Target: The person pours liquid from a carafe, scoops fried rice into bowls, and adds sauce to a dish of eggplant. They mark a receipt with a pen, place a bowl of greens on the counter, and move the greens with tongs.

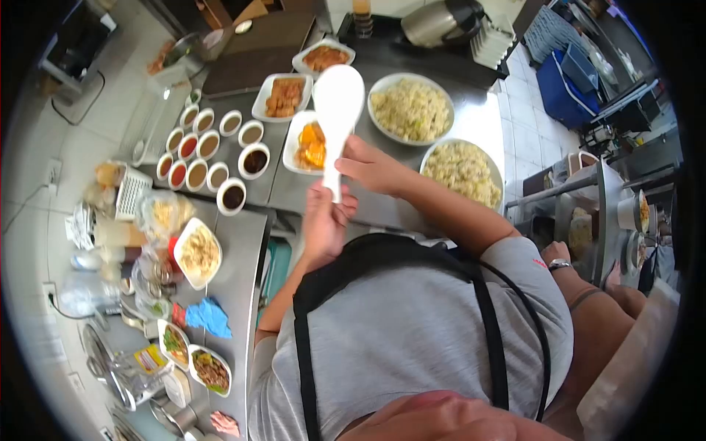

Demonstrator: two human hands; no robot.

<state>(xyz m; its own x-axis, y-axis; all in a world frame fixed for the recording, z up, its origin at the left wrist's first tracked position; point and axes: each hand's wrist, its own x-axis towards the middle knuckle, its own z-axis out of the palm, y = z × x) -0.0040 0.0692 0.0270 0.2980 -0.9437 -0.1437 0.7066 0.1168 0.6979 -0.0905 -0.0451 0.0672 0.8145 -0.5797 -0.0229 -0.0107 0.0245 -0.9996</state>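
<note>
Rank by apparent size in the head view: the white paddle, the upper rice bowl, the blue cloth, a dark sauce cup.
1. upper rice bowl
2. white paddle, held nearer the camera, so rank unsure
3. blue cloth
4. dark sauce cup

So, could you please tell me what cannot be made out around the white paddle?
All in the head view:
- The white paddle: its handle end is hidden inside the left hand and right hand.
- Plate of orange food: partly covered by the paddle.
- Sauce bowls: contents too small to identify.
- Steel counter: near edge hidden by the person's chest.
- Another person's wrist: the rest is cut off at the right edge.
</note>
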